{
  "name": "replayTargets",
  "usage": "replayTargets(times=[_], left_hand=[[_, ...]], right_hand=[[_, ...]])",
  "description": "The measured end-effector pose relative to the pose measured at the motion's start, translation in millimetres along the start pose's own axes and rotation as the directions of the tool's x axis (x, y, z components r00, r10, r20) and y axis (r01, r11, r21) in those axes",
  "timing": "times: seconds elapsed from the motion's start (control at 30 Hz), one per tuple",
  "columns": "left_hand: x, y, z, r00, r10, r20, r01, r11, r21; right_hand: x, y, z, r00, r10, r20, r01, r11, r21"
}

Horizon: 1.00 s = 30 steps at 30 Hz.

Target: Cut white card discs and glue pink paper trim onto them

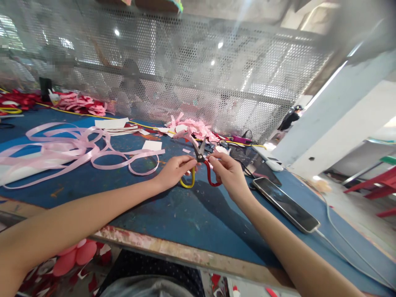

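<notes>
A pair of scissors [200, 158] is held up over the blue table, its dark blades parted and pointing away from me. My left hand [175, 171] pinches it near the pivot, beside the yellow handle loop. On the other side my right hand [227, 171] has its fingers closed at the red handle loop. Pink ribbon [89, 150] lies in loose loops on the left of the table. Behind the scissors is a pile of pink pieces [196, 128]. A small white card [152, 145] lies left of the blades.
A phone [286, 204] with a white cable lies to the right. White sheets [116, 126] and pink and red pieces [82, 103] are at the back left. A perforated metal screen [192, 70] stands behind the table [173, 218]. A person [289, 119] is in the distance.
</notes>
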State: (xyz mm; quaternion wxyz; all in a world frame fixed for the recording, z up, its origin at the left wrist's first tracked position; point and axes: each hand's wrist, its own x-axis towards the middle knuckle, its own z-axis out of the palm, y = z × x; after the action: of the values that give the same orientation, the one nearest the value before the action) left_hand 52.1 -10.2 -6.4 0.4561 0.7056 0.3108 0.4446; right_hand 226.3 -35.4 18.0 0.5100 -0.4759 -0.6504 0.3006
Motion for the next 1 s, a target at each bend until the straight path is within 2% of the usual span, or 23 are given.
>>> replayTargets(times=[0.1,0.2,0.37,0.5,0.63,0.87,1.0], left_hand=[[0,0,-3.9,0.998,0.033,0.059,-0.038,0.995,0.094],[1,-1,-6.0,0.996,0.028,0.086,-0.036,0.995,0.094],[1,1,-2.5,0.998,-0.028,0.06,0.032,0.997,-0.065],[-1,4,1.1,1.0,-0.027,-0.015,0.023,0.982,-0.189],[-2,7,2.2,0.997,-0.028,-0.071,0.009,0.97,-0.243],[4,21,0.2,0.988,0.095,-0.121,-0.117,0.975,-0.189],[3,22,-2.0,0.989,0.126,-0.082,-0.135,0.984,-0.112]], right_hand=[[-1,0,0,0.999,-0.036,0.002,0.036,0.998,-0.05],[-1,1,0,0.998,-0.054,0.01,0.055,0.995,-0.085],[-4,-3,3,0.994,-0.081,0.077,0.089,0.99,-0.106],[-8,-6,7,0.987,-0.092,0.129,0.107,0.988,-0.11],[-10,-4,8,0.986,-0.047,0.16,0.059,0.995,-0.076],[-14,-7,15,0.981,-0.091,0.174,0.104,0.992,-0.068],[-17,-8,19,0.965,-0.096,0.245,0.122,0.988,-0.091]])
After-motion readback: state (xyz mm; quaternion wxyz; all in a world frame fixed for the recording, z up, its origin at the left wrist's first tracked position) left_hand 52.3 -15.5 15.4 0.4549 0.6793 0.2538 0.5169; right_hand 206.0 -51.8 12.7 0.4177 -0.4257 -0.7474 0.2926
